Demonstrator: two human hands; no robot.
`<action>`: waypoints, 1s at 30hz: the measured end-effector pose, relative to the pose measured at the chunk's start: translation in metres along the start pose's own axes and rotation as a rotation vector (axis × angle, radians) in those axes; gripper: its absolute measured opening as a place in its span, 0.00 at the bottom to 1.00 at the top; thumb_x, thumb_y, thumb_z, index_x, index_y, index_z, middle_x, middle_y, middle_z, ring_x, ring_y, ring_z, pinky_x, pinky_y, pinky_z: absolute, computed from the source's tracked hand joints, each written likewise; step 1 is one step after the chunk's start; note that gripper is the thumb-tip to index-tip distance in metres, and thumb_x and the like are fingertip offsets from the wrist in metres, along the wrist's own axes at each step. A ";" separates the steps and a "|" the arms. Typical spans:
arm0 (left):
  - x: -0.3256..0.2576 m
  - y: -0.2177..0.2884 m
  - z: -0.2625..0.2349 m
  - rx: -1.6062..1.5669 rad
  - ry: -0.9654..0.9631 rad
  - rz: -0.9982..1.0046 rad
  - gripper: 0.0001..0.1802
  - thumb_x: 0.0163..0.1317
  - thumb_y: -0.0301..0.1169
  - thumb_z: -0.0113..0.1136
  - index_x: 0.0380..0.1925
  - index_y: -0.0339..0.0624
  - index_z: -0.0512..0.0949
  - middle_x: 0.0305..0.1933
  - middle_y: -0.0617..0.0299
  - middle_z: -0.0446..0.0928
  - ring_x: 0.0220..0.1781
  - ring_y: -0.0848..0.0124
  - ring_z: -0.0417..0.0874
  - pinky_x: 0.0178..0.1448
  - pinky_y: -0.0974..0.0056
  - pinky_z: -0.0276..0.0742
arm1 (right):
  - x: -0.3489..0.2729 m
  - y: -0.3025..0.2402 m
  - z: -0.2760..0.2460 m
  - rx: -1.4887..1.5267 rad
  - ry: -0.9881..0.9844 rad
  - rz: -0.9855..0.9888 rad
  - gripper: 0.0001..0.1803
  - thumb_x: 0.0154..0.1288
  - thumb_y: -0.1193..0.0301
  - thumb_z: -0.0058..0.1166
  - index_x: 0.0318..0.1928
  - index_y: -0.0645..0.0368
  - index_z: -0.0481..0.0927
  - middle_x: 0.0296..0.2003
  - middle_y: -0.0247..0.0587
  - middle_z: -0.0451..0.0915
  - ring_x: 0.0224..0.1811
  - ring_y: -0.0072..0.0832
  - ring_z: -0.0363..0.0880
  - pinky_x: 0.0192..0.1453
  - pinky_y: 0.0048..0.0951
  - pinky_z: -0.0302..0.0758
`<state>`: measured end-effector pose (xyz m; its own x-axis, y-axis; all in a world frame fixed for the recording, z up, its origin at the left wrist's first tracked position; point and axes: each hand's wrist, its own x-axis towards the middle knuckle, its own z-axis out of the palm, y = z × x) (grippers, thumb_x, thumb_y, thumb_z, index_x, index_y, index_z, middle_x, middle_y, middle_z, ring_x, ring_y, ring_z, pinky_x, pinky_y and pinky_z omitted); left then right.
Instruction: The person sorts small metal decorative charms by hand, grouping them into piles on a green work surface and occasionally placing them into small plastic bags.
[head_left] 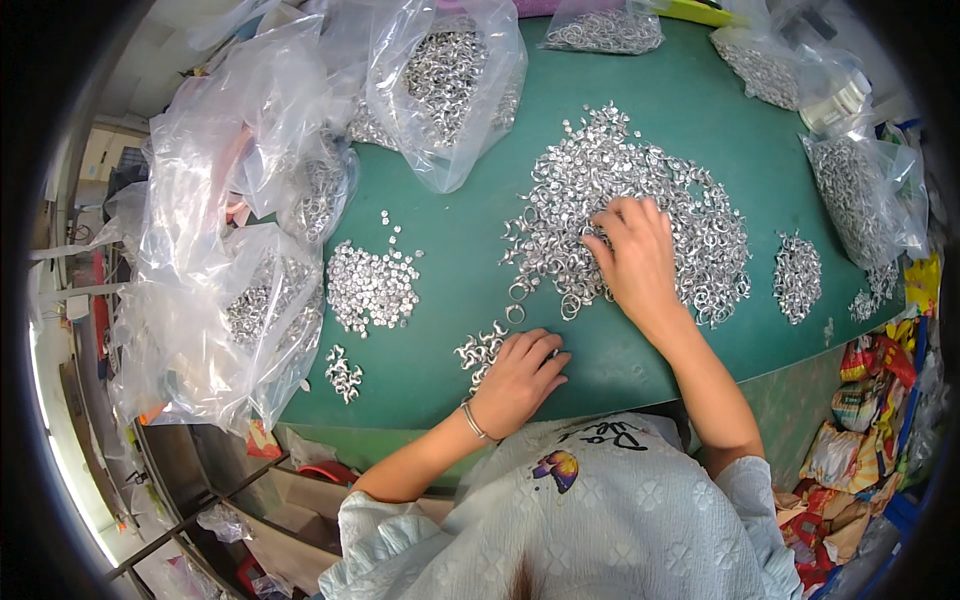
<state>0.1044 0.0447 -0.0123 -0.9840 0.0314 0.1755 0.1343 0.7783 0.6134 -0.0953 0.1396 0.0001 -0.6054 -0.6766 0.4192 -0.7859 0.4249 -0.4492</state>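
My right hand (637,262) reaches into a wide heap of small silvery metal pieces (710,250), rings and crescents among them. Its thumb stands apart from the fingers, which rest on the pieces. Nearer to me, my left hand (515,382) is bent over the green tabletop with its fingers curled. A silvery glint shows at its fingertips, too small to name. Just beyond that hand lies a little pile of curved metal pieces (480,350), partly covered by it. Two loose rings (515,313) lie between this pile and the heap.
Small round pieces (372,287) form a pile to the left, with a few crescents (343,374) below. Another small pile (797,278) lies at the right. Clear plastic bags of metal parts (445,85) line the far side, and more bags (230,290) crowd the left edge.
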 end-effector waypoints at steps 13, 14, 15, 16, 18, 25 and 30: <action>0.001 0.002 -0.017 -0.243 0.209 -0.251 0.17 0.53 0.18 0.63 0.45 0.37 0.76 0.42 0.55 0.76 0.47 0.59 0.79 0.54 0.58 0.74 | 0.004 0.014 -0.031 1.338 -0.224 0.803 0.05 0.64 0.75 0.59 0.39 0.63 0.80 0.29 0.32 0.80 0.27 0.15 0.74 0.31 0.18 0.70; 0.006 0.002 -0.020 -0.367 0.201 -0.307 0.18 0.54 0.18 0.63 0.47 0.37 0.76 0.40 0.56 0.77 0.45 0.62 0.80 0.52 0.60 0.76 | 0.002 0.016 -0.032 1.311 -0.223 0.789 0.05 0.64 0.75 0.59 0.39 0.64 0.80 0.29 0.32 0.80 0.27 0.15 0.74 0.31 0.18 0.70; 0.015 0.002 -0.022 -0.499 0.201 -0.350 0.19 0.55 0.18 0.63 0.48 0.36 0.75 0.39 0.57 0.77 0.44 0.65 0.81 0.50 0.63 0.77 | 0.000 0.017 -0.031 1.287 -0.230 0.775 0.05 0.64 0.75 0.59 0.39 0.64 0.80 0.29 0.33 0.81 0.27 0.15 0.74 0.31 0.18 0.70; 0.028 0.001 -0.025 -0.631 0.198 -0.387 0.20 0.56 0.19 0.63 0.50 0.36 0.74 0.39 0.58 0.78 0.43 0.68 0.81 0.48 0.65 0.78 | -0.002 0.018 -0.030 1.261 -0.232 0.759 0.06 0.64 0.75 0.59 0.39 0.64 0.80 0.30 0.33 0.81 0.27 0.15 0.74 0.31 0.18 0.70; 0.057 -0.004 -0.023 -0.838 0.198 -0.441 0.21 0.57 0.19 0.64 0.52 0.34 0.73 0.39 0.60 0.79 0.42 0.73 0.81 0.46 0.69 0.79 | -0.005 0.015 -0.029 1.194 -0.224 0.732 0.06 0.64 0.76 0.58 0.41 0.64 0.81 0.30 0.32 0.81 0.27 0.15 0.73 0.32 0.18 0.70; 0.121 -0.009 -0.004 -0.889 0.162 -0.441 0.17 0.60 0.19 0.62 0.50 0.30 0.74 0.38 0.58 0.81 0.39 0.76 0.82 0.42 0.73 0.79 | -0.008 0.020 -0.028 1.246 -0.204 0.698 0.07 0.66 0.79 0.54 0.44 0.65 0.79 0.34 0.36 0.82 0.36 0.19 0.79 0.41 0.20 0.76; 0.125 -0.023 -0.007 -1.285 0.192 -0.483 0.17 0.62 0.21 0.60 0.50 0.26 0.74 0.41 0.53 0.81 0.39 0.70 0.84 0.45 0.71 0.83 | -0.002 0.018 -0.041 1.142 -0.126 0.610 0.07 0.68 0.78 0.51 0.44 0.65 0.79 0.35 0.36 0.82 0.38 0.19 0.79 0.43 0.21 0.75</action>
<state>-0.0214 0.0270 0.0010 -0.9462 -0.2401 -0.2169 -0.0955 -0.4333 0.8962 -0.1135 0.1732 0.0235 -0.7603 -0.6349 -0.1377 0.1981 -0.0247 -0.9799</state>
